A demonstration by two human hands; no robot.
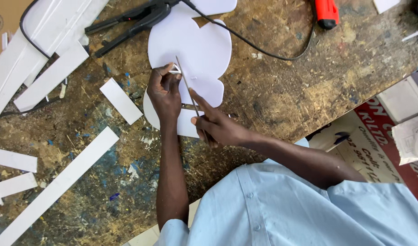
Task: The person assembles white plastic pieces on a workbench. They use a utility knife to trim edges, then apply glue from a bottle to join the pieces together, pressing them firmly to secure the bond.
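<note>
A white cut-out plastic sheet with rounded lobes (197,50) lies flat on the worn wooden workbench (286,86). My left hand (164,93) presses its fingertips on the sheet beside a small cut-out hole. My right hand (215,125) grips a thin metal file (186,84), whose tip reaches up to that hole next to the left fingers. The lower edge of the sheet is hidden under both hands.
A black corded tool (131,20) lies at the top with its cable (263,50) curving right. A red-handled tool (326,12) sits top right. Several white plastic strips (58,184) lie on the left. Printed boards (377,141) lie below the bench edge, right.
</note>
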